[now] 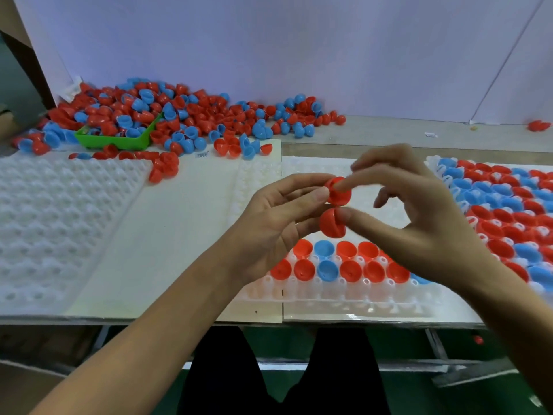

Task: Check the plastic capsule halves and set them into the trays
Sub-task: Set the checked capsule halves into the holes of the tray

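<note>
Two red capsule halves were up in our hands, above the middle tray (329, 298). We held the upper red half (338, 191) with our left hand (278, 217), its fingertips pinched on the left edge, while the pointer finger of our right hand (419, 211) poked at its open side. The lower red half (331, 223) sat just under the first one, squeezed between our left fingers and our right thumb. The other right fingers were curled loosely and held nothing more. We could not tell if the two halves touched each other. Under our hands, the middle tray had two short rows of red and blue halves (344, 262) sitting round side up in its cups. To the right, a full tray (508, 211) was packed with red and blue halves. To the left lay a bare white tray (59, 217) with bumpy cups. At the back of the table (389, 130), a big pile of loose halves (179, 115) was heaped up, and some of them sat in a green bin (119, 139) and spilled around it. One more red piece (538, 125) lay far off on the right.
</note>
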